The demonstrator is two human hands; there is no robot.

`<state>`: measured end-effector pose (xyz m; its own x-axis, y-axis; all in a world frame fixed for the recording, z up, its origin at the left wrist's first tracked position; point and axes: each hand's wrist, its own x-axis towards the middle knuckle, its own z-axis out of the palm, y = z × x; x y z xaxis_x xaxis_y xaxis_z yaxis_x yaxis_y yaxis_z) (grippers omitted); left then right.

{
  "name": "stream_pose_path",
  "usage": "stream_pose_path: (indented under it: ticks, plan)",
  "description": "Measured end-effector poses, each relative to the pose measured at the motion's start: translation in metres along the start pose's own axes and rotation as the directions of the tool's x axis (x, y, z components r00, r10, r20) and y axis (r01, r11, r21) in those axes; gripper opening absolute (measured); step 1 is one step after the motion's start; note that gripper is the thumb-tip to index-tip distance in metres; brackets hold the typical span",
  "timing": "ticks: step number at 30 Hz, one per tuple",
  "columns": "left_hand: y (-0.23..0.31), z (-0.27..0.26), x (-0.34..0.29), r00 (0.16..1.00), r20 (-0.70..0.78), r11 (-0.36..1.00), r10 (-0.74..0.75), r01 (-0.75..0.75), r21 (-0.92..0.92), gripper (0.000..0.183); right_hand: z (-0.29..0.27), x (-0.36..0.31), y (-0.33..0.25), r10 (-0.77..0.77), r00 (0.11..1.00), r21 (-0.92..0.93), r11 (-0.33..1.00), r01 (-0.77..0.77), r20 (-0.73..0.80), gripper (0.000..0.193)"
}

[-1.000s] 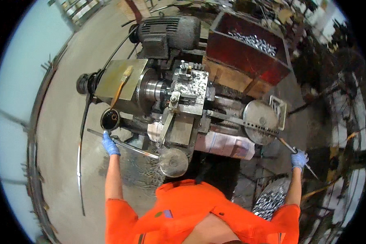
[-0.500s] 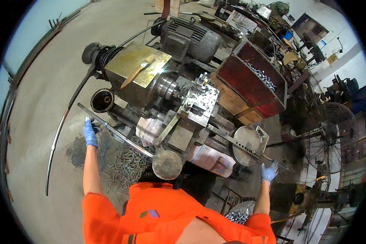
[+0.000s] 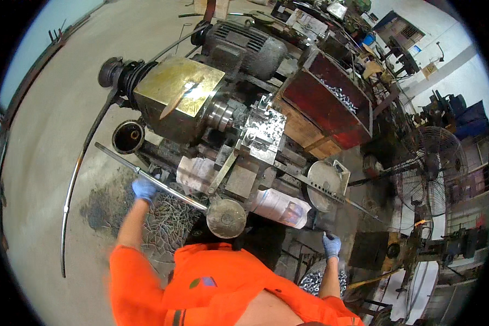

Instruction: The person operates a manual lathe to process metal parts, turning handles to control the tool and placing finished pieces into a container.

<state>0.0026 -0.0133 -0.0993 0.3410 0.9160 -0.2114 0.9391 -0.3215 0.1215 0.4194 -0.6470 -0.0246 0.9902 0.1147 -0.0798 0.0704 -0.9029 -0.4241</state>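
I stand in front of an old metal lathe (image 3: 239, 130) in an orange top and blue gloves. My left hand (image 3: 144, 188) is closed around a long steel lever bar (image 3: 119, 161) that runs from a round disc (image 3: 226, 218) at the machine's front out to the left. My right hand (image 3: 331, 244) is low on the right, fingers curled on a small dark handle at the machine's end, just above a bin of shiny metal parts (image 3: 315, 280).
A red crate (image 3: 331, 103) with small metal pieces sits behind the lathe. A motor (image 3: 244, 46) stands at the back. Metal swarf (image 3: 168, 223) lies on the floor by my left arm. A standing fan (image 3: 434, 163) and cluttered benches fill the right side.
The view has swung left and tilted. My left hand stays on the lever bar. My right hand has come in from the thin rod on the right, down to the machine's end.
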Motion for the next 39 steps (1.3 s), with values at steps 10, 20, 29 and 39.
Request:
stream_pose_path:
  ticks: [10,20,29,39]
  plan:
    - [-0.032,0.009,0.016,0.933,0.182,0.895,0.309,-0.350,0.275,0.025,-0.054,0.004,-0.101,-0.230,0.956,0.007,0.972,0.235,-0.180,0.026]
    - [-0.042,-0.082,-0.013,0.977,0.161,0.986,0.142,-0.153,0.059,0.038,-0.064,-0.021,-0.376,-0.778,0.614,0.265,0.570,0.778,-0.129,0.015]
    - [-0.145,-0.251,-0.050,0.865,-0.484,0.960,-0.134,-0.008,-0.280,0.040,0.012,-0.071,-0.568,-0.899,0.271,0.055,0.308,0.950,0.343,0.040]
    - [-0.065,-0.200,-0.135,0.865,-0.297,0.912,-0.405,0.360,-0.194,0.053,0.040,-0.068,-0.575,-0.910,0.332,-0.063,0.326,0.943,0.249,0.044]
